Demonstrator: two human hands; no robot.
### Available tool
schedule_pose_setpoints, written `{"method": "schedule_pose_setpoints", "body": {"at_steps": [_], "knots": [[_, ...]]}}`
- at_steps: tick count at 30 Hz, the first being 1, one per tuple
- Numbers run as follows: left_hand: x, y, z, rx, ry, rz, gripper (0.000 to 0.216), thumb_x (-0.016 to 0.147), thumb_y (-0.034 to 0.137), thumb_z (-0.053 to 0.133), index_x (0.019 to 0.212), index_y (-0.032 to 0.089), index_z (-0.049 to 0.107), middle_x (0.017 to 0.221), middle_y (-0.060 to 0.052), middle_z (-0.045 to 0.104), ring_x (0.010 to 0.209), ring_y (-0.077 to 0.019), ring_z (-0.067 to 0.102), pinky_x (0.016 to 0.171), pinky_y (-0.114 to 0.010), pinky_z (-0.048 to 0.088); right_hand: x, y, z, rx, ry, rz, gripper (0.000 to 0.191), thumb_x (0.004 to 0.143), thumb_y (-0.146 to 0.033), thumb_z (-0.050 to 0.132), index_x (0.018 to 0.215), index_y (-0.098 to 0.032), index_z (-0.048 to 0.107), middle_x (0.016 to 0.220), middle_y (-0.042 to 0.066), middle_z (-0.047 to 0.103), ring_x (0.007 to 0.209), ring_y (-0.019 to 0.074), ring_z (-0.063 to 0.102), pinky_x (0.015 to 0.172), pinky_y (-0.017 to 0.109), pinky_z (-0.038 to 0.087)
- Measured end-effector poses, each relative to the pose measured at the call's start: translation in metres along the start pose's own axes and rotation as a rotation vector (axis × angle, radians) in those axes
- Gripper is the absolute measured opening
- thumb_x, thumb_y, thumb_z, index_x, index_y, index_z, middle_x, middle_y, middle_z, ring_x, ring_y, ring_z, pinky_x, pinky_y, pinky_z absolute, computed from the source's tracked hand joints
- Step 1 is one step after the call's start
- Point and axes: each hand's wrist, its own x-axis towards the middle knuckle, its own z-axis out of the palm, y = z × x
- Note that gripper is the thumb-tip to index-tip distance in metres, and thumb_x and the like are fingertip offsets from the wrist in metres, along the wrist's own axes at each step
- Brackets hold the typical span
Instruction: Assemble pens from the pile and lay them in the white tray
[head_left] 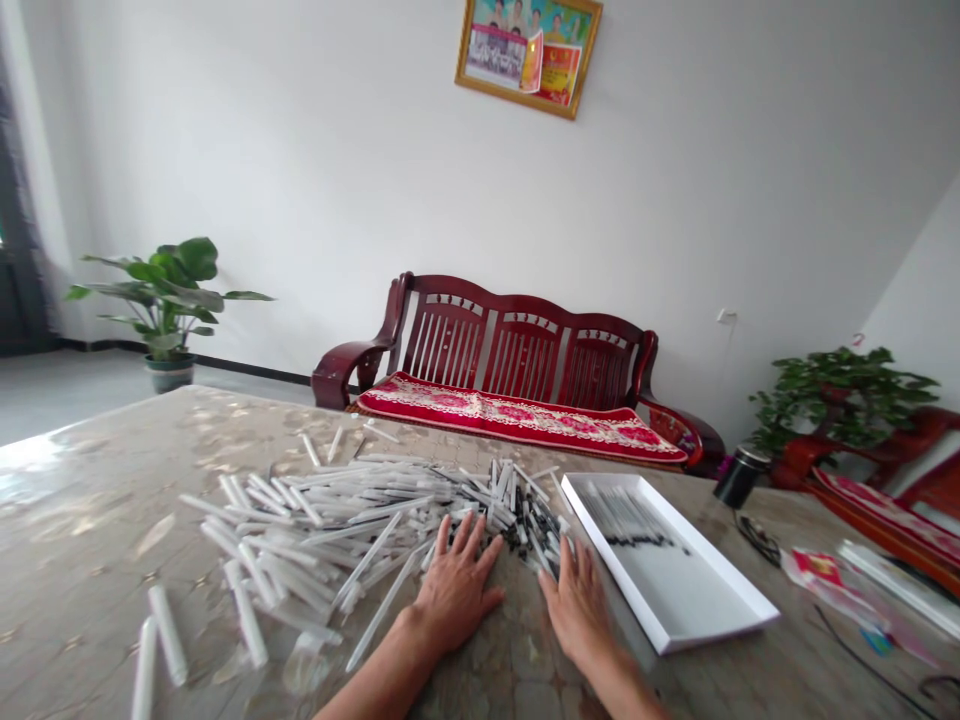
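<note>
A loose heap of thin translucent white sticks (pixel 352 510), some with black ends, spreads across the table. My left hand (pixel 460 585) rests at the heap's near right edge, palm down with fingers spread, touching the sticks and gripping none that I can see. Beside it, my right hand (pixel 576 605) is stretched out against a smaller cluster of black-ended sticks (pixel 536 530), its fingers extended and thumb apart. Just right of that hand stands a shallow white box lid (pixel 709 600). A row of similar sticks (pixel 622 510) lies side by side in its far half, dark ends towards me.
The patterned table (pixel 90 560) carries thicker white tubes (pixel 166 635) at the left. A black canister (pixel 741 478), a cable (pixel 757 540) and plastic packaging (pixel 832 585) lie right of the box lid. Beyond the table stands a dark red wooden bench (pixel 517 350).
</note>
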Motion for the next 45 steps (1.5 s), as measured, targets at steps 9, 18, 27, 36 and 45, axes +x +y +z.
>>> {"method": "schedule_pose_setpoints", "body": {"at_steps": [9, 18, 27, 36, 45], "knots": [[0.003, -0.007, 0.002, -0.009, 0.087, -0.019, 0.057, 0.082, 0.030, 0.063, 0.138, 0.028, 0.051, 0.152, -0.013, 0.044, 0.145, -0.0356, 0.029, 0.115, -0.066, 0.016, 0.023, -0.035, 0.002, 0.096, 0.016, -0.035, 0.053, 0.093, -0.035, 0.044, 0.140, -0.010, 0.047, 0.148, 0.021, 0.043, 0.139, 0.0342, 0.037, 0.111, 0.048, 0.033], [0.004, 0.001, -0.008, -0.140, 0.261, 0.030, 0.037, 0.088, 0.018, 0.052, 0.121, 0.029, 0.065, 0.132, -0.006, 0.064, 0.133, -0.0274, 0.047, 0.114, -0.055, 0.028, 0.052, 0.001, -0.015, 0.162, 0.130, -0.075, 0.039, 0.090, -0.021, 0.046, 0.126, -0.013, 0.060, 0.134, 0.015, 0.058, 0.127, 0.0256, 0.052, 0.108, 0.035, 0.038], [0.006, -0.005, -0.013, -0.234, 0.505, -0.104, 0.029, 0.091, 0.016, 0.046, 0.104, 0.025, 0.071, 0.104, -0.006, 0.075, 0.095, -0.0223, 0.068, 0.086, -0.039, 0.049, 0.102, -0.015, -0.040, -0.058, -0.099, -0.066, 0.038, 0.086, -0.005, 0.041, 0.109, -0.010, 0.072, 0.112, 0.017, 0.070, 0.108, 0.0264, 0.064, 0.089, 0.032, 0.047], [0.004, -0.001, -0.016, -0.301, 0.495, -0.072, 0.030, 0.090, 0.014, 0.049, 0.102, 0.027, 0.072, 0.102, -0.004, 0.076, 0.094, -0.0219, 0.067, 0.087, -0.039, 0.048, 0.108, -0.010, -0.044, -0.124, -0.189, -0.014, 0.035, 0.086, -0.005, 0.043, 0.096, -0.012, 0.076, 0.101, 0.021, 0.073, 0.098, 0.0272, 0.070, 0.079, 0.032, 0.050], [0.005, -0.001, -0.014, -0.314, 0.518, -0.060, 0.029, 0.089, 0.013, 0.049, 0.101, 0.027, 0.072, 0.100, -0.004, 0.076, 0.092, -0.0223, 0.067, 0.086, -0.040, 0.048, 0.095, 0.001, -0.054, -0.148, -0.178, 0.019, 0.030, 0.085, -0.008, 0.047, 0.102, -0.017, 0.070, 0.098, 0.015, 0.075, 0.091, 0.0260, 0.072, 0.075, 0.032, 0.051]]}}
